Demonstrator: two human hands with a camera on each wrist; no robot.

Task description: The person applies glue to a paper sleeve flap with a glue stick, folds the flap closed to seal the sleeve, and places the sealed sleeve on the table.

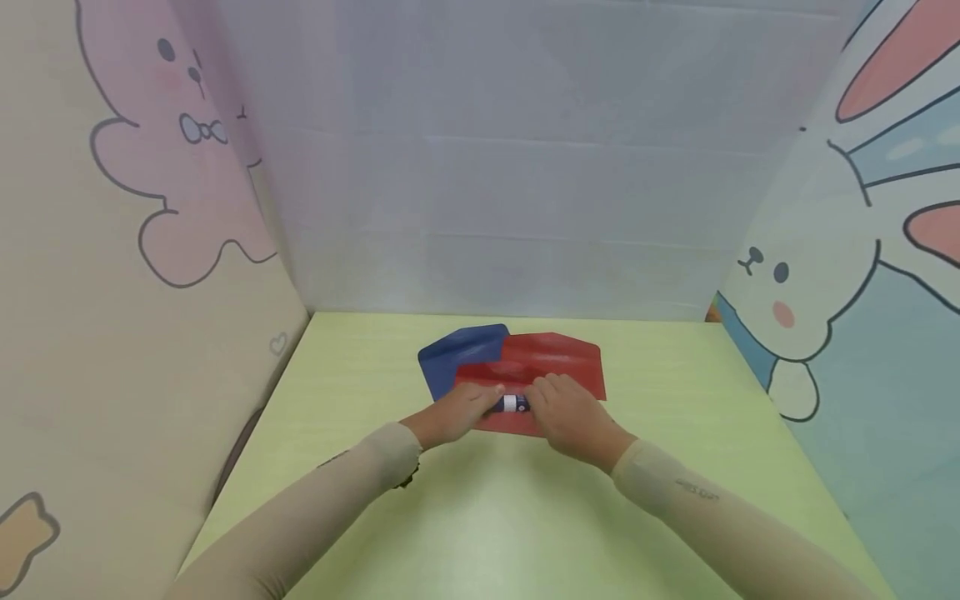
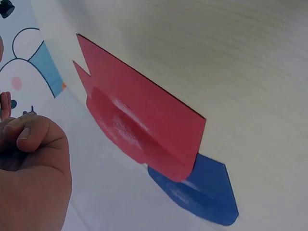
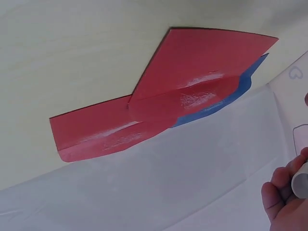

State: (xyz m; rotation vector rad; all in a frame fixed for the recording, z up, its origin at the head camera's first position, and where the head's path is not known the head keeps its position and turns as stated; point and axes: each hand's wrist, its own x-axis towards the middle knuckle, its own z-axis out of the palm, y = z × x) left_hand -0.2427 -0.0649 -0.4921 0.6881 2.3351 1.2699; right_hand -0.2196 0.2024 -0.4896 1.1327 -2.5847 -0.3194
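- Left grip: curled round left end of blue-and-white tube.
- Right grip: curled round right end.
- Tube: between grips, above nearer red envelope.

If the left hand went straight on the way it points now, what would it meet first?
The left hand, angled forward and right, would probably meet the right hand first, just across the tube between them. Depth is unclear, so it might pass by instead.

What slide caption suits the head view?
Left hand and right hand grip a blue-and-white tube above two red envelopes and one blue envelope.
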